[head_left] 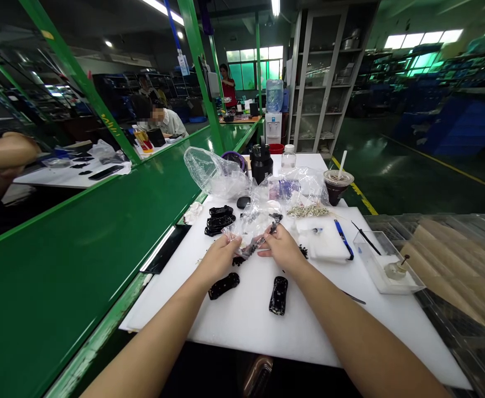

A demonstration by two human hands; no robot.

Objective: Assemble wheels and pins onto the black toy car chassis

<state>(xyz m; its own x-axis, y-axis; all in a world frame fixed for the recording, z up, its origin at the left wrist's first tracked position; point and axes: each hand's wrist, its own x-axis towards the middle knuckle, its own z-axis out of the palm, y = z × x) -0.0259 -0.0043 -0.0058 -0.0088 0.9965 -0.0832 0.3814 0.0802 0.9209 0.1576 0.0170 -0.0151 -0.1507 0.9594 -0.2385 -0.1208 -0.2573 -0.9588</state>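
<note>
Between my two hands a clear plastic bag (254,228) with small dark parts in it hangs over the white board (250,315). My left hand (222,253) pinches the bag's left side. On the right side my right hand (281,247) grips the bag between thumb and fingers. Small black bits lie on the board just under and beside the hands. Nearer the front edge are a black car-shaped piece (224,286) at the left and another black piece (278,296) at the right. Several similar black pieces (219,221) lie behind my left hand.
Behind the bag stand a black bottle (261,165), a clear jar (288,157) and a drink cup (337,185). A blue cutter (344,239) and a clear tray (387,265) with a small glass bottle are at the right. A green conveyor (101,237) runs along the left.
</note>
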